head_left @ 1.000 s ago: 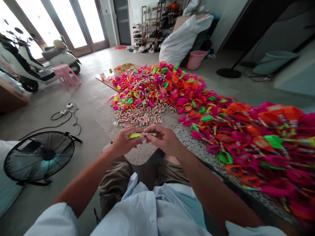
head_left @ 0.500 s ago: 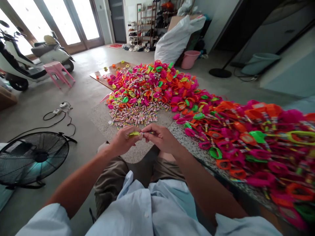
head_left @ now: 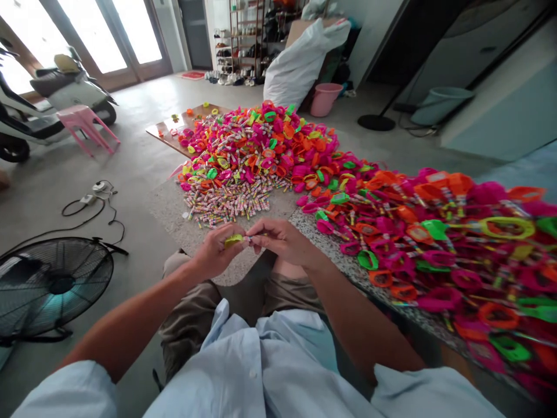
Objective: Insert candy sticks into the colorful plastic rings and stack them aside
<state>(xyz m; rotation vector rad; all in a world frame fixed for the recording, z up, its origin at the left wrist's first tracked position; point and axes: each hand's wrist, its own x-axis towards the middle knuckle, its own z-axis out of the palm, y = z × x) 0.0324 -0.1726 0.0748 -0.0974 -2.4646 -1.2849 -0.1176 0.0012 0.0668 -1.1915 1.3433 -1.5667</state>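
Observation:
My left hand [head_left: 213,253] is closed around a yellow plastic toy watch [head_left: 234,239], mostly covered by the fingers. Fingertips of my right hand [head_left: 285,241] pinch a small printed tube [head_left: 248,240] against the watch's end; only a little of it shows. Both hands meet above my lap, at the near edge of the stone tabletop. Just beyond them lies a spread of small printed tubes [head_left: 228,200]. Behind and to the right, a large heap of pink, orange, green and yellow toy watches [head_left: 278,142] runs along the tabletop, many with tubes attached.
A black floor fan [head_left: 58,284] stands at my left, with a power strip [head_left: 88,199] and cord on the floor. Farther off are a pink stool [head_left: 82,122], a scooter [head_left: 73,87], a white sack [head_left: 289,69], a pink bucket [head_left: 325,100] and a shoe rack [head_left: 246,40].
My view has shifted slightly right, so the surroundings appear farther left. Both hands keep their hold, with the yellow toy watch and tube still pressed together.

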